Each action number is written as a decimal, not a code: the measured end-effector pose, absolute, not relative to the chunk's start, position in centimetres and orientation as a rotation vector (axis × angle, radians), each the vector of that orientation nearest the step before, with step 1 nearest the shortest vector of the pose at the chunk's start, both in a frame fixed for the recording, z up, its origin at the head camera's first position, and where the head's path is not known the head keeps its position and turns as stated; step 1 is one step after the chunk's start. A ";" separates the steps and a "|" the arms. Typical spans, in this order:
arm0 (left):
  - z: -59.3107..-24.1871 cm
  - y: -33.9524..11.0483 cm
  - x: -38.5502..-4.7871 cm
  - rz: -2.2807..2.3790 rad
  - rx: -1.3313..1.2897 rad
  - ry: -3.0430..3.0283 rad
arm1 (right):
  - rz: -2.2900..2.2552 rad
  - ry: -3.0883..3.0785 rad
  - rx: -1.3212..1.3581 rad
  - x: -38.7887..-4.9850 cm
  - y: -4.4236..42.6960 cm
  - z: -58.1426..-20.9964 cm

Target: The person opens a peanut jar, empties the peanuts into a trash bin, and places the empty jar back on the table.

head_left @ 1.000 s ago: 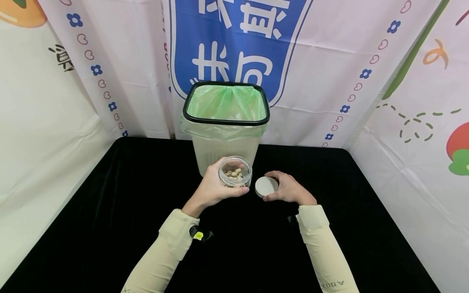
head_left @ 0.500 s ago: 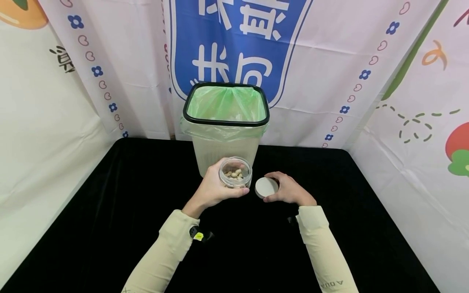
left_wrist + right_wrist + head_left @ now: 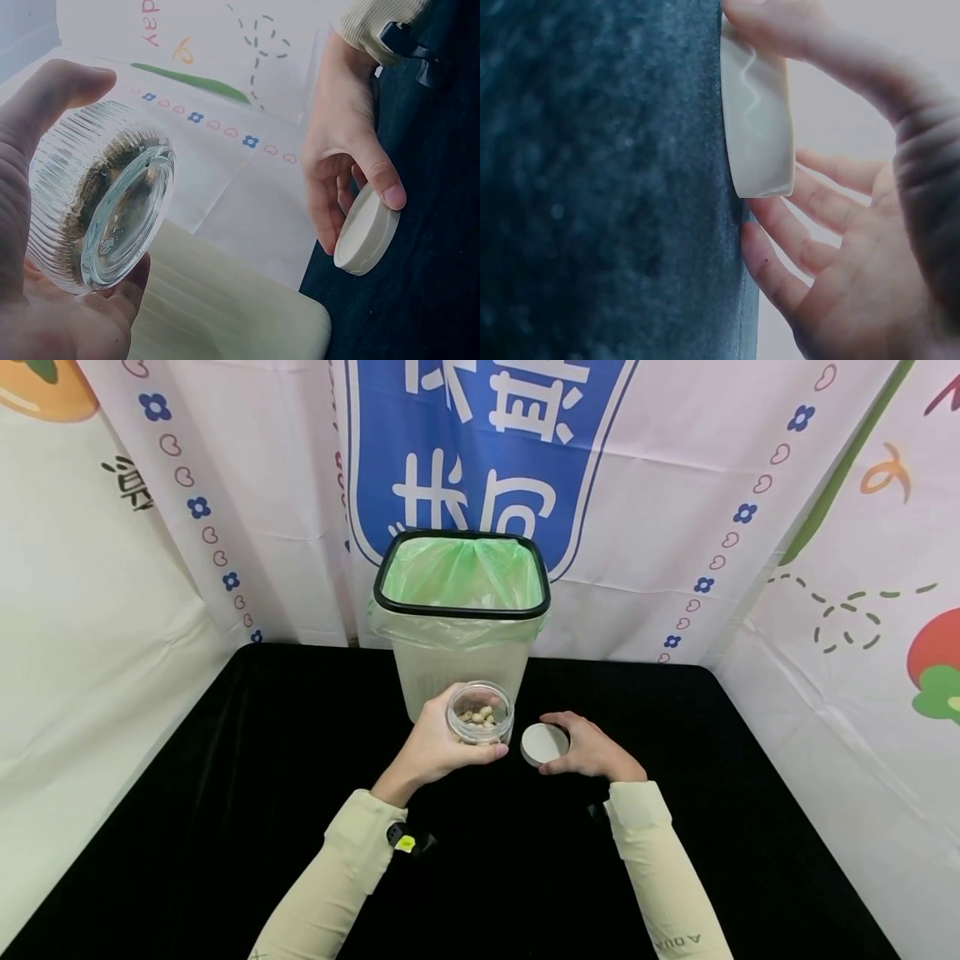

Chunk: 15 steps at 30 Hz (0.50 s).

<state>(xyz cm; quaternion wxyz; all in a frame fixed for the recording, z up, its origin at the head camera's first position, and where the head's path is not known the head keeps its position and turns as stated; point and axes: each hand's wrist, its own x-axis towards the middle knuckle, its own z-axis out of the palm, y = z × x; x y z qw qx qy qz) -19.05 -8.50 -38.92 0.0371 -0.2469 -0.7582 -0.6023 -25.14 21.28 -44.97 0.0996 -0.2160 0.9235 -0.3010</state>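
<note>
My left hand (image 3: 435, 739) grips a clear jar (image 3: 480, 693), its mouth uncovered and tilted toward the head camera. Several pale, peanut-like pieces (image 3: 480, 716) lie inside it. In the left wrist view the ribbed side of the jar (image 3: 64, 172) and its thick glass base show, with the thumb along the top. My right hand (image 3: 592, 747) pinches a round white lid (image 3: 544, 744) by its rim, a short gap to the right of the jar. The right wrist view shows the lid (image 3: 759, 124) edge-on, between thumb and fingers.
Just behind the jar stands a pale bin (image 3: 461, 664) with a black rim and a green bag liner (image 3: 465, 568). Black cloth (image 3: 495, 877) covers the table. Printed white curtains (image 3: 637, 527) hang at the back and both sides.
Both hands keep nearly the same place, still holding the jar and the lid. The whole head view has shifted very slightly.
</note>
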 end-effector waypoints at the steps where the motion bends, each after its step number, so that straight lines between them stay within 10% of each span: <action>1: -38.9 -8.5 -19.0 -1.846 -0.758 -2.328 | -0.888 2.729 -0.639 -25.1 21.3 -45.0; 15: -39.0 -8.6 -19.0 -1.861 -0.750 -2.324 | -0.996 2.670 -0.605 -24.8 21.6 -44.0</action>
